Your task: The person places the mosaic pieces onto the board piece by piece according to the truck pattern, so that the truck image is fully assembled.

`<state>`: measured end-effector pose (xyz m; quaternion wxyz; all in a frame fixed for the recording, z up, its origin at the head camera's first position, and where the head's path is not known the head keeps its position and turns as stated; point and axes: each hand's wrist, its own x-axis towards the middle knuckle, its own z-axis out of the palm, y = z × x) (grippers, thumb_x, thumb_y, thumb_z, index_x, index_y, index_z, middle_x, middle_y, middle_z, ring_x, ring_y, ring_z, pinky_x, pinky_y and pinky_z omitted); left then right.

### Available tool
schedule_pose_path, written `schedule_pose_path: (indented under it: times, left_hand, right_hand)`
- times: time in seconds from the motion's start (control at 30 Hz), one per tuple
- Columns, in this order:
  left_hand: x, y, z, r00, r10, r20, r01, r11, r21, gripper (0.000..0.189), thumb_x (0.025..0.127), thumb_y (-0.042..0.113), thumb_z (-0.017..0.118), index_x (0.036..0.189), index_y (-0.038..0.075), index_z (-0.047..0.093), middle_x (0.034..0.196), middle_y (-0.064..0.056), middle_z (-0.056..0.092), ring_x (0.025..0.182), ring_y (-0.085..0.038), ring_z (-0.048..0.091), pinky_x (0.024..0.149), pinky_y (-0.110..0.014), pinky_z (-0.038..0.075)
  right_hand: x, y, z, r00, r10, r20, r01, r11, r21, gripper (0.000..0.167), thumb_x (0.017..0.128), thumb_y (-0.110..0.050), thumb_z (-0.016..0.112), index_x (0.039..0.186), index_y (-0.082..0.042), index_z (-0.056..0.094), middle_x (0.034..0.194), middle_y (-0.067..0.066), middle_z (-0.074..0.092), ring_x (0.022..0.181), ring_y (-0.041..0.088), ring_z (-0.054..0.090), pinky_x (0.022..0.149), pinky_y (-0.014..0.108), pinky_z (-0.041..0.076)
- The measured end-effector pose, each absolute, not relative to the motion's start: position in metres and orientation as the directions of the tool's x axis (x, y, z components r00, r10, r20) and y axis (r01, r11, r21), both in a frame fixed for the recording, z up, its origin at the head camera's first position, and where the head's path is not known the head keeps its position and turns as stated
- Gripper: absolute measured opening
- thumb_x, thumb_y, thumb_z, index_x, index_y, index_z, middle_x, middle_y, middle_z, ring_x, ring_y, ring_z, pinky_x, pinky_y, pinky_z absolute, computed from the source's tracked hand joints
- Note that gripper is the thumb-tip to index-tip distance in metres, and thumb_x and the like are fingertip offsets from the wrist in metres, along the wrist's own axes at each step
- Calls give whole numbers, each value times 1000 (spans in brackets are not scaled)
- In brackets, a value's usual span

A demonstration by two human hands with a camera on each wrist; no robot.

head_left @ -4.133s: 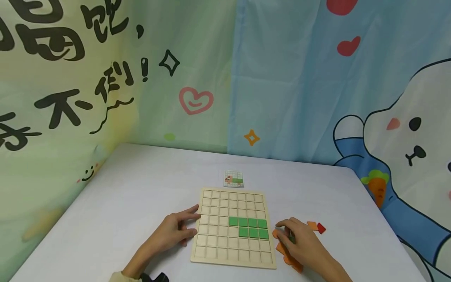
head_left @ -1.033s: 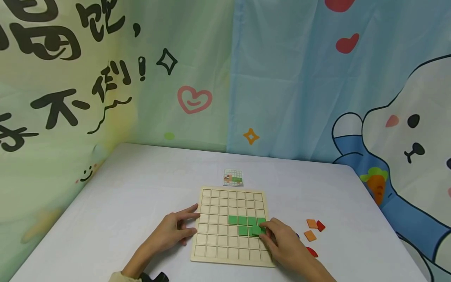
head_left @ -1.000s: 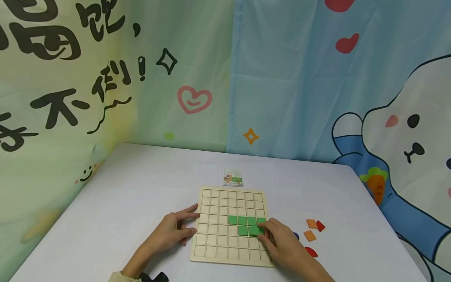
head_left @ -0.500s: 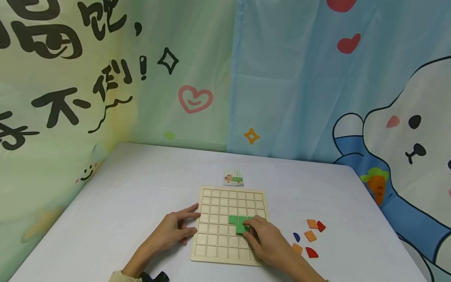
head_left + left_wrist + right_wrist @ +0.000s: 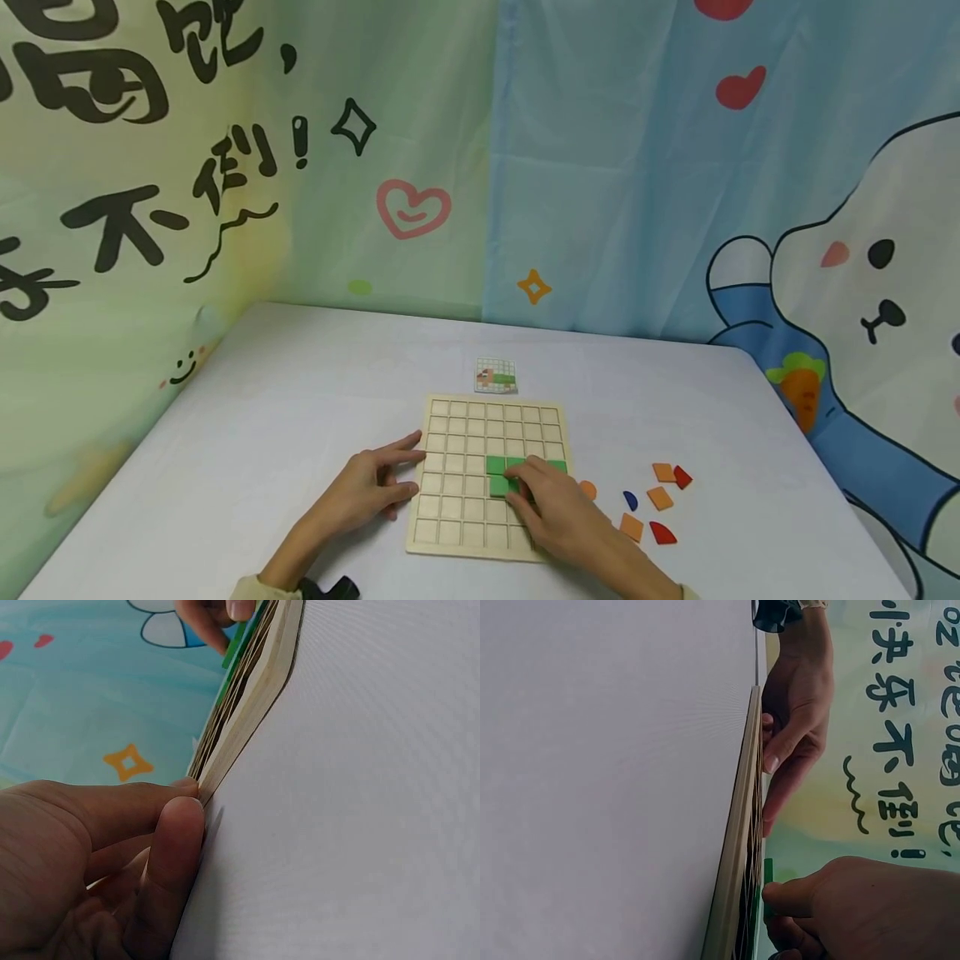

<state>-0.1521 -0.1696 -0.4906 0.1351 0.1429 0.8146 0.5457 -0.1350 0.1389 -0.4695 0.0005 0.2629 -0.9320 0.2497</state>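
A wooden grid board lies on the white table, with a row of green square tiles set into its right half. My right hand is over the board and pinches a green square tile between thumb and fingertips, at the left end of the lower green row. The right wrist view shows this tile standing slightly above the board surface. My hand hides part of both green rows. At the board's left edge, my left hand touches the rim with extended fingertips; the left wrist view shows thumb and finger against that edge.
Right of the board lie loose orange squares, red quarter-round pieces, a blue half-round piece and an orange round piece. A small printed picture card lies behind the board. A printed curtain hangs behind the table.
My right hand has come from the loose pieces onto the board with a green tile, then slid it leftward along the lower green row. The left hand stays at the rim.
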Motion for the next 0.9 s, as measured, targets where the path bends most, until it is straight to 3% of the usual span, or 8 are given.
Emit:
schedule_pose_path:
  times: [0.9]
  left_hand:
    - [-152,-170,-491,-920,388,-51,99,359,928,53,94,8,78,142,-5,62,170,-21,37,52,-9,57,53,-23,51]
  right_hand:
    - [-136,137,-474,-859,-492,142,-494,722,-484,25,103,-20,70,122,-5,72,85,-11,51,73,-1,41,63,18,39]
